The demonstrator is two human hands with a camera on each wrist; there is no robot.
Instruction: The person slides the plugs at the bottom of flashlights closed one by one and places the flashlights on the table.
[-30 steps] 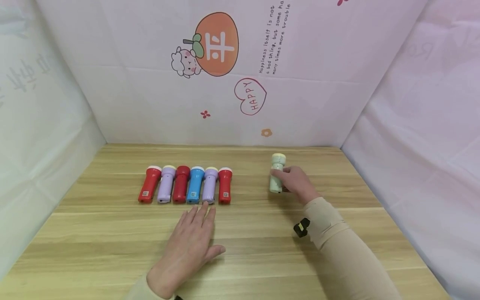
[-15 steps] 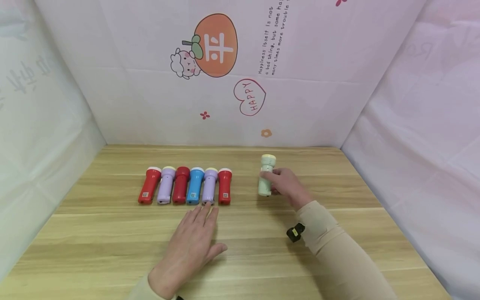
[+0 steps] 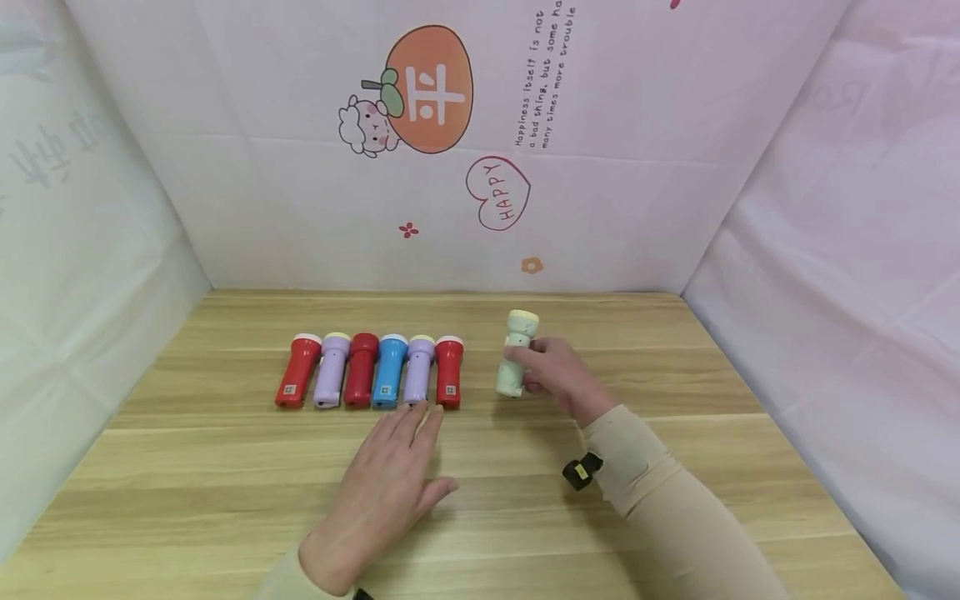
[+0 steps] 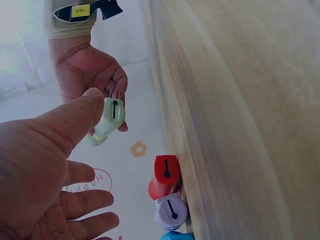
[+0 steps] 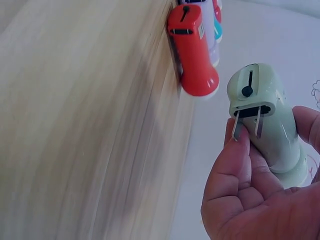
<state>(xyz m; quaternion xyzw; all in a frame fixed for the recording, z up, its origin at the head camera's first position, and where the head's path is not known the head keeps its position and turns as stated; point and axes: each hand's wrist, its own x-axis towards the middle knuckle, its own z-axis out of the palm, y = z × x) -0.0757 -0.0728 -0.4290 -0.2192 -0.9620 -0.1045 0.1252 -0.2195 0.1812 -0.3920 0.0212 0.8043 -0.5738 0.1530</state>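
My right hand (image 3: 562,375) grips a pale green flashlight (image 3: 513,367) by its body, lens end away from me and slightly tilted. In the right wrist view two metal plug prongs stick out of the base of this flashlight (image 5: 270,125), beside the fingers. My left hand (image 3: 382,492) lies with fingers straight, fingertips close to the bottoms of a purple flashlight (image 3: 419,371) and the red flashlight (image 3: 449,375) at the row's right end. Whether they touch cannot be told. That red flashlight (image 5: 192,55) also shows in the right wrist view, apart from the green one.
Further left in the row lie a blue flashlight (image 3: 391,371), a dark red one (image 3: 362,371), another purple flashlight (image 3: 332,371) and a red flashlight (image 3: 298,371). All rest on a wooden table (image 3: 225,500) before a printed cloth backdrop (image 3: 315,208), with cloth at both sides.
The right hand has carried the green flashlight leftward, nearer the row, and it now leans a little. The left fingertips have shifted slightly right. The row has not moved.
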